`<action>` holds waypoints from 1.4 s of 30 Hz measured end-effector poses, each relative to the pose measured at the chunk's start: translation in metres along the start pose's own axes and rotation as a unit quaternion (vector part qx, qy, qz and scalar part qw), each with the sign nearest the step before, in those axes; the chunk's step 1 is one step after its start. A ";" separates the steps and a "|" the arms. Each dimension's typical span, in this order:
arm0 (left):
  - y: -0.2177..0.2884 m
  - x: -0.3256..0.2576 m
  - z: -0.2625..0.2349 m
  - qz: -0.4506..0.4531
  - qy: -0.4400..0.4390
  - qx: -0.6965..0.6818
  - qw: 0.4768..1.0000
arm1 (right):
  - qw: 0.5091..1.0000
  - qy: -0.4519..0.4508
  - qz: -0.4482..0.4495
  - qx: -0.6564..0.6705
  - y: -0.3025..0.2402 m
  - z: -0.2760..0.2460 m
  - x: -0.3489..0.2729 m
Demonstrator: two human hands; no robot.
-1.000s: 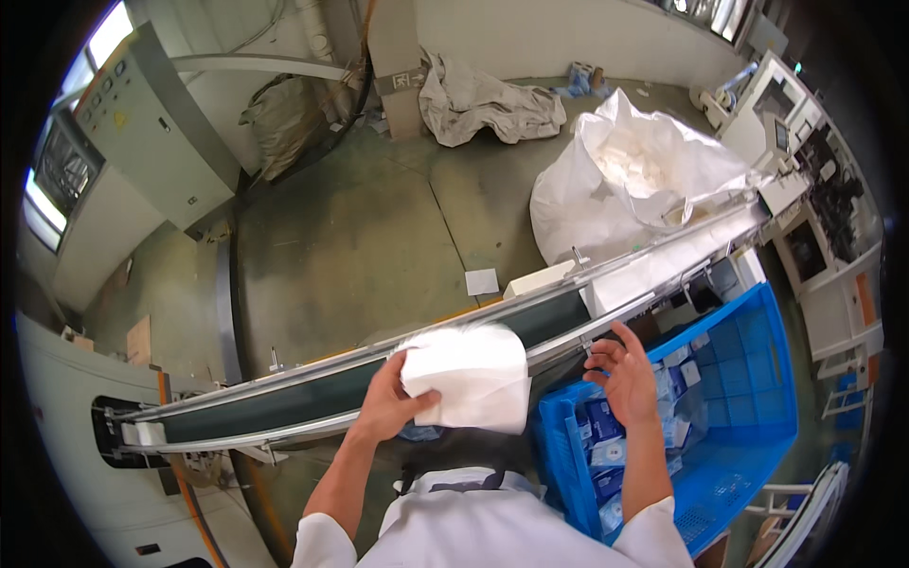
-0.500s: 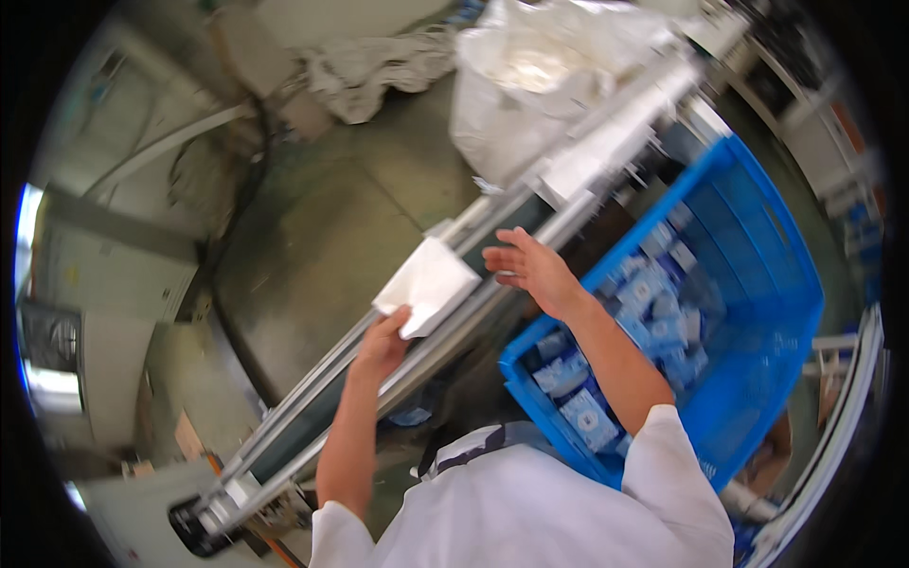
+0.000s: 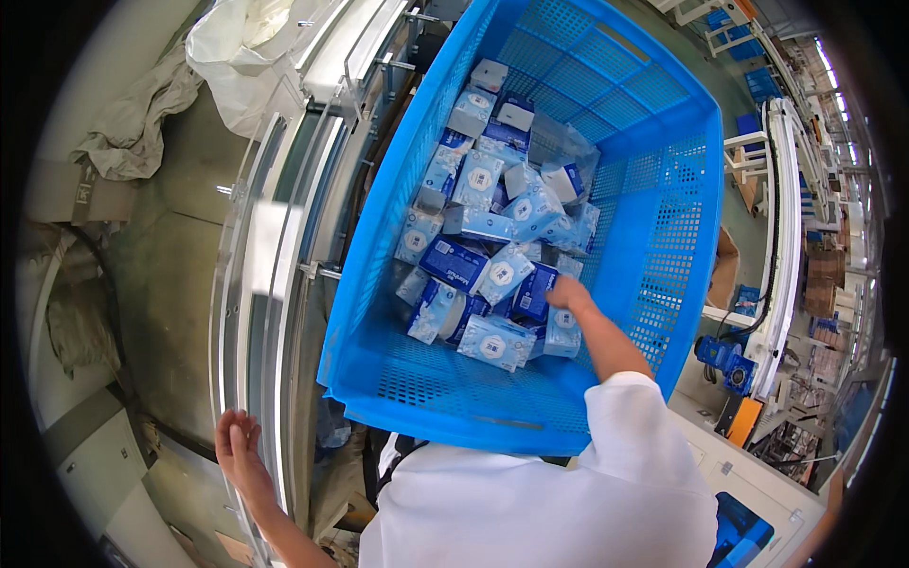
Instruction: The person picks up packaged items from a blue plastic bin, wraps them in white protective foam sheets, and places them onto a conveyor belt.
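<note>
A: Hands first. Where are they?

B: Right hand (image 3: 568, 293) is down inside the blue crate (image 3: 663, 237), resting on the heap of tissue packs (image 3: 492, 251). Its fingers lie over a dark blue pack; I cannot tell whether the grip has closed on one or only touches them.

A: And the left?

B: Left hand (image 3: 237, 445) is by the edge of the conveyor (image 3: 260, 265), fingers spread, holding nothing.

A: What is different from half a second ago?

B: Back then both hands were up at the conveyor, the left touching a white pack on it and the right hovering above the belt. That white pack is no longer under the left hand, and the right has gone across into the crate. The view has also swung, so the crate now fills the middle.

A: Anything else nearby?

B: White sack (image 3: 256, 47) lies at the far end of the conveyor, with crumpled cloth (image 3: 133, 133) on the floor beside it.
</note>
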State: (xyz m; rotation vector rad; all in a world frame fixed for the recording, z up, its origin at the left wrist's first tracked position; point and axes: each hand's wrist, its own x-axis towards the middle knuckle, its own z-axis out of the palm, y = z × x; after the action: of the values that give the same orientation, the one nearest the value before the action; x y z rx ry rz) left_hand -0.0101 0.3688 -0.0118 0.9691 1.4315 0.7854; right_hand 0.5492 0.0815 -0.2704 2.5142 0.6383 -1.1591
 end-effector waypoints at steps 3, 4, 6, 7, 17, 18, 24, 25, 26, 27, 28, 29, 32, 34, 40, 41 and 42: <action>-0.008 -0.033 0.014 0.003 -0.012 0.007 1.000 | 0.989 -0.008 0.139 -0.040 -0.017 0.028 -0.063; -0.014 -0.041 0.015 -0.009 -0.012 0.002 1.000 | 0.986 -0.011 0.162 -0.046 -0.030 0.027 -0.087; -0.025 -0.050 0.011 -0.017 -0.035 -0.021 0.999 | 0.981 0.004 0.193 -0.018 -0.032 0.031 -0.097; -0.029 -0.053 0.009 -0.019 -0.040 -0.016 0.999 | 0.980 0.016 0.199 0.010 -0.021 0.041 -0.087; -0.033 -0.093 0.007 0.036 -0.210 -0.098 0.972 | 0.742 -0.139 -0.282 0.593 -0.016 -0.142 -0.224; -0.031 -0.101 0.008 0.027 -0.243 -0.113 0.963 | 0.727 -0.124 -0.365 0.568 -0.037 -0.144 -0.266; -0.039 -0.148 -0.007 -0.036 -0.416 -0.332 0.846 | 0.686 0.393 -0.608 -0.078 -0.192 -0.047 -0.498; -0.044 -0.155 -0.014 -0.019 -0.398 -0.344 0.850 | 0.652 0.413 -0.625 -0.118 -0.202 -0.018 -0.515; -0.050 -0.161 -0.024 -0.004 -0.376 -0.356 0.856 | 0.615 0.430 -0.642 -0.156 -0.209 0.008 -0.526; -0.061 -0.165 -0.041 0.004 -0.354 -0.340 0.871 | 0.613 0.393 -0.673 -0.125 -0.211 0.026 -0.537; -0.075 -0.171 -0.058 0.012 -0.331 -0.325 0.886 | 0.620 0.376 -0.687 -0.042 -0.211 0.040 -0.547; -0.087 -0.176 -0.074 0.024 -0.309 -0.310 0.899 | 0.621 0.357 -0.697 0.040 -0.211 0.048 -0.555; -0.124 -0.196 -0.121 0.057 -0.297 -0.375 0.877 | 0.645 0.346 -0.638 0.237 -0.208 0.065 -0.561; -0.121 -0.211 -0.138 0.047 -0.325 -0.403 0.854 | 0.702 0.109 -0.574 0.408 -0.206 0.086 -0.544; -0.126 -0.241 -0.146 0.014 -0.325 -0.416 0.849 | 0.695 0.007 -0.624 0.357 -0.207 0.119 -0.566; -0.127 -0.245 -0.142 0.015 -0.319 -0.415 0.852 | 0.701 -0.005 -0.627 0.340 -0.205 0.118 -0.568; -0.128 -0.248 -0.137 0.017 -0.314 -0.414 0.854 | 0.707 -0.017 -0.629 0.322 -0.202 0.118 -0.571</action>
State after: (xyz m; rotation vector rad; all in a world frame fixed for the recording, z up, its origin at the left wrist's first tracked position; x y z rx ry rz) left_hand -0.1664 0.1001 -0.0052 0.4814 0.4093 0.8842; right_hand 0.0417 0.0496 0.0797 2.3138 2.5567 -2.0699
